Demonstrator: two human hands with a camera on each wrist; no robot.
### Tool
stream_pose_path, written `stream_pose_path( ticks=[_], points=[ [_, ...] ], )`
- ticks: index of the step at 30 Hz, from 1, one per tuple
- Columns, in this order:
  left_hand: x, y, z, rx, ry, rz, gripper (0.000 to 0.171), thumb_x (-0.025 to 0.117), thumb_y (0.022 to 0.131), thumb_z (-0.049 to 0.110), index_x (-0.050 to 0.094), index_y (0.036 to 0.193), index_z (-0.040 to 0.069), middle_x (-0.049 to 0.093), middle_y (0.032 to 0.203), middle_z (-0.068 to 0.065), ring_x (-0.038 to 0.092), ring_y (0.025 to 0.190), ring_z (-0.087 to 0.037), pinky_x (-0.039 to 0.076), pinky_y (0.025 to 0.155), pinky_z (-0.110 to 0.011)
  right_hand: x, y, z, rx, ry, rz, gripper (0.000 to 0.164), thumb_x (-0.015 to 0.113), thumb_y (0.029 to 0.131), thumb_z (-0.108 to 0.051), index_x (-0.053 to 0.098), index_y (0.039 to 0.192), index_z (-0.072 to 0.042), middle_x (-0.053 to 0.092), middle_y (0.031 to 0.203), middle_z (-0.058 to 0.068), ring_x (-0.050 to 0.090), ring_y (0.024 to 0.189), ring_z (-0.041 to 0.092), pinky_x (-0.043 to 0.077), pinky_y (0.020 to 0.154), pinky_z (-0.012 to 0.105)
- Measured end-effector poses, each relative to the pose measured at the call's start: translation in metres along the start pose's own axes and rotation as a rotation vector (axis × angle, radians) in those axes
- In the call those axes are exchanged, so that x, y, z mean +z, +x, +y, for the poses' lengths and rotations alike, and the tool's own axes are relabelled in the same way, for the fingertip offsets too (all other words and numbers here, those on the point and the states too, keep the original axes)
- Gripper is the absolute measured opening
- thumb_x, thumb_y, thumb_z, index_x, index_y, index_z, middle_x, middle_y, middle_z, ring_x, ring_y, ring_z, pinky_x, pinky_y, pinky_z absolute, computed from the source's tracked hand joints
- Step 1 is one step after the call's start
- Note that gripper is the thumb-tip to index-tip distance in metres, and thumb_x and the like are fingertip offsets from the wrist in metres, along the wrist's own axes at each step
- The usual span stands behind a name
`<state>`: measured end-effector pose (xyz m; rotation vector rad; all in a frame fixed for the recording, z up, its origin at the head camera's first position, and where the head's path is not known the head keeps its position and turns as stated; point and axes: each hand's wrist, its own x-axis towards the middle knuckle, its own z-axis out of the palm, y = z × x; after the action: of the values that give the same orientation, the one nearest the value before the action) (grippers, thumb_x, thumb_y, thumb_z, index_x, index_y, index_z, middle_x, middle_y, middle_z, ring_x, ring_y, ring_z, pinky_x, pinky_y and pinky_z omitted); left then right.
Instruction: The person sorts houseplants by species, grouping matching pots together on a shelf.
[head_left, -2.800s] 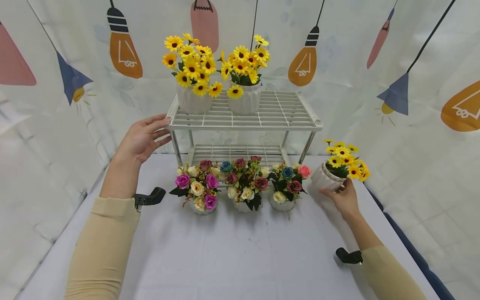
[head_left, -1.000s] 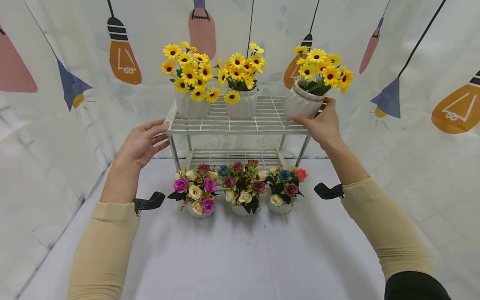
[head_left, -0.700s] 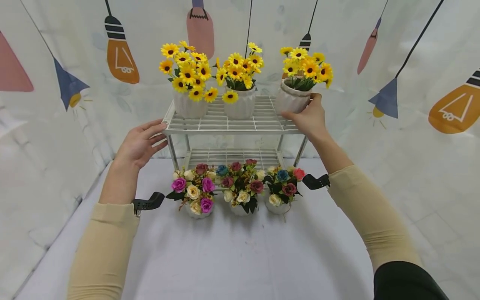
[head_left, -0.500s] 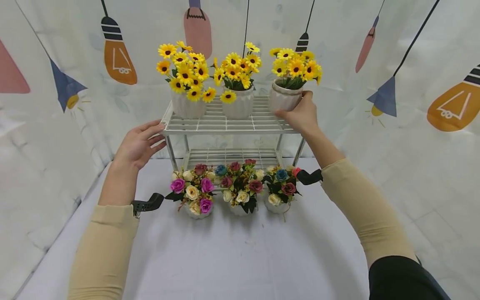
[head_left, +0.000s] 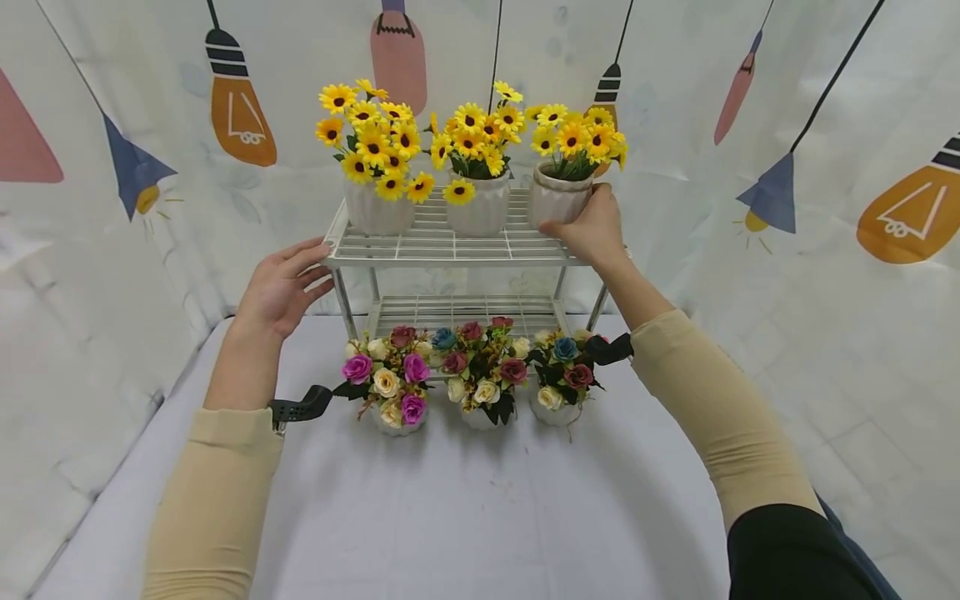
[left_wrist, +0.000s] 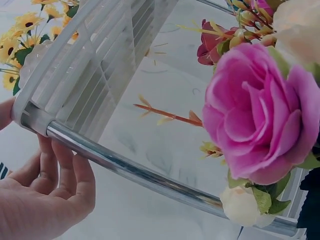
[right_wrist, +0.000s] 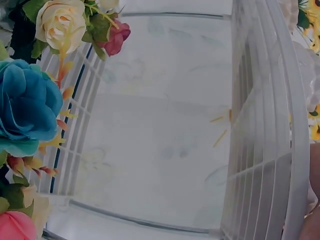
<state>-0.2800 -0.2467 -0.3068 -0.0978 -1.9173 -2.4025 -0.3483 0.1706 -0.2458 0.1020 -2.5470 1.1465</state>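
In the head view, my right hand (head_left: 588,227) grips a ribbed white pot (head_left: 557,200) of yellow sunflowers, thumb at its front and fingers around its right side. The pot is upright at the right of the upper tier of a white wire rack (head_left: 480,252). My left hand (head_left: 281,287) holds the rack's front left corner; the left wrist view shows several fingers (left_wrist: 82,182) behind the chrome leg (left_wrist: 125,172). Two more sunflower pots, a left pot (head_left: 378,208) and a middle pot (head_left: 477,204), stand on the same tier.
Before the lower tier (head_left: 468,310), three white pots of artificial roses stand on the white tablecloth (head_left: 465,517): a left arrangement (head_left: 386,383), a middle one (head_left: 486,390) and a right one (head_left: 562,375). A printed curtain (head_left: 690,150) hangs close behind.
My right hand has lifted the sunflower pot from the table's right side onto the upper tier and moved it left beside the middle pot. My left hand has stayed at the rack corner.
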Motion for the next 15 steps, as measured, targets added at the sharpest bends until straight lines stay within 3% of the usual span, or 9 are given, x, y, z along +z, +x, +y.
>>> stream_pose_path(
  ticks=[5, 9, 15],
  points=[
    [-0.001, 0.000, -0.001, 0.018, -0.021, -0.015, 0.057, 0.071, 0.100, 0.029, 0.052, 0.145, 0.002, 0.065, 0.120, 0.002, 0.058, 0.112, -0.016, 0.047, 0.096, -0.030, 0.001, 0.000, 0.003, 0.000, -0.035, 0.005, 0.098, 0.088, 0.080, -0.041, 0.031, 0.150, -0.001, 0.044, 0.142, 0.019, 0.047, 0.128, 0.033, 0.045, 0.105, 0.046],
    [-0.002, -0.002, 0.000, 0.016, -0.029, -0.020, 0.058, 0.071, 0.100, 0.027, 0.049, 0.147, 0.001, 0.063, 0.122, 0.001, 0.057, 0.112, -0.016, 0.046, 0.097, -0.030, 0.000, -0.001, 0.002, 0.004, -0.046, -0.018, 0.102, 0.086, 0.080, -0.046, 0.029, 0.152, -0.001, 0.042, 0.145, 0.020, 0.046, 0.130, 0.033, 0.045, 0.105, 0.047],
    [0.001, -0.001, -0.001, 0.015, -0.034, -0.010, 0.061, 0.072, 0.100, 0.025, 0.047, 0.149, -0.001, 0.063, 0.123, 0.001, 0.058, 0.111, -0.016, 0.047, 0.095, -0.029, -0.007, -0.014, 0.002, -0.059, 0.001, 0.000, 0.096, 0.084, 0.085, -0.041, 0.030, 0.154, 0.001, 0.043, 0.147, 0.020, 0.046, 0.131, 0.035, 0.045, 0.105, 0.048]
  ],
)
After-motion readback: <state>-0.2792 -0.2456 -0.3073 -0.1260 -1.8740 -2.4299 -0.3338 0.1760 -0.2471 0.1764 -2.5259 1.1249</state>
